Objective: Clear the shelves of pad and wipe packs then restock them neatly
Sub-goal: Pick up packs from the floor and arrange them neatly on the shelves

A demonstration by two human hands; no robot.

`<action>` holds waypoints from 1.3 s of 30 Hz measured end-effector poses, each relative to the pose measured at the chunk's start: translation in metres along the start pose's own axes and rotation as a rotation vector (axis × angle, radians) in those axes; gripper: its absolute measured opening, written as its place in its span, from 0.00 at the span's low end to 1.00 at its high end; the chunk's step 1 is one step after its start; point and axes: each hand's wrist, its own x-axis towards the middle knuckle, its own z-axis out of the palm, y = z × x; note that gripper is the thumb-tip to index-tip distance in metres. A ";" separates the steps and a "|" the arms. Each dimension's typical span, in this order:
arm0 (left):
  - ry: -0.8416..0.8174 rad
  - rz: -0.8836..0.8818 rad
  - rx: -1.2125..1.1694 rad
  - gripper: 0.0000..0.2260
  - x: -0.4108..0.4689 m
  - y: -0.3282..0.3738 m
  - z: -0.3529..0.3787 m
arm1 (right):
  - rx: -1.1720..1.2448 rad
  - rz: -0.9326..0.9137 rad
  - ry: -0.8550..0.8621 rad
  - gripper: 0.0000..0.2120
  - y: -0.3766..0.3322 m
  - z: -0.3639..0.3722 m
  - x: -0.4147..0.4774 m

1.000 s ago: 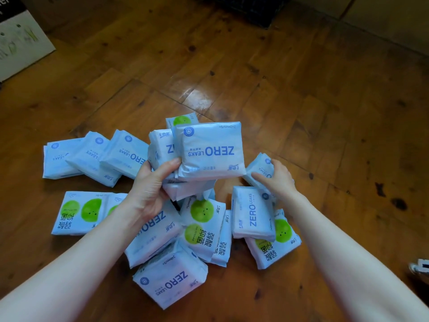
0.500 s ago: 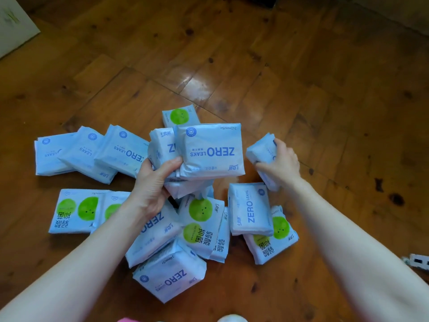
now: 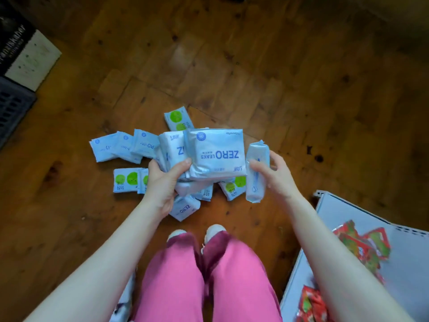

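Packs (image 3: 126, 147) lie scattered on the wooden floor (image 3: 255, 66) at frame centre, blue and green-dotted ones mixed. Left hand (image 3: 162, 182) grips a stack (image 3: 216, 154) of blue packs above the pile. Right hand (image 3: 276, 173) grips a single pack (image 3: 256, 173) edge-on, just beside the stack. Grey shelf (image 3: 406, 263), lower right, carries red packets (image 3: 362, 247).

The held stack (image 3: 216, 154) covers the left grip's (image 3: 162, 182) fingers and much of the floor packs (image 3: 185, 209) beneath it. The single pack (image 3: 256, 173) in the right grip (image 3: 276, 175) shows only its edge, with the print unreadable. Red packets (image 3: 362, 247) on the grey shelf (image 3: 406, 275) are blurred. The shelf runs off the right edge, and the box (image 3: 30, 54) and dark crate (image 3: 11, 108) run off the left edge.
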 end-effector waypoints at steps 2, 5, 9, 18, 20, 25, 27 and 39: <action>-0.018 0.026 0.041 0.26 -0.043 0.031 0.010 | 0.027 0.003 0.007 0.35 -0.031 -0.018 -0.048; -0.071 0.092 0.137 0.22 -0.103 0.078 0.026 | 0.065 -0.031 0.066 0.32 -0.081 -0.044 -0.113; -0.208 0.178 0.212 0.26 -0.167 0.134 0.039 | 0.125 -0.068 0.176 0.37 -0.137 -0.063 -0.191; -0.542 0.268 0.339 0.38 -0.292 0.223 0.089 | 0.264 -0.222 0.380 0.35 -0.217 -0.103 -0.356; -0.646 0.297 0.342 0.37 -0.324 0.231 0.111 | 0.273 -0.263 0.450 0.35 -0.230 -0.124 -0.396; -0.883 0.316 0.336 0.30 -0.409 0.221 0.164 | 0.286 -0.347 0.620 0.33 -0.238 -0.182 -0.493; -0.977 0.328 0.354 0.29 -0.444 0.209 0.186 | 0.301 -0.369 0.701 0.33 -0.232 -0.202 -0.533; -1.303 0.227 0.469 0.24 -0.643 0.076 0.222 | 0.131 -0.115 1.170 0.32 -0.074 -0.308 -0.733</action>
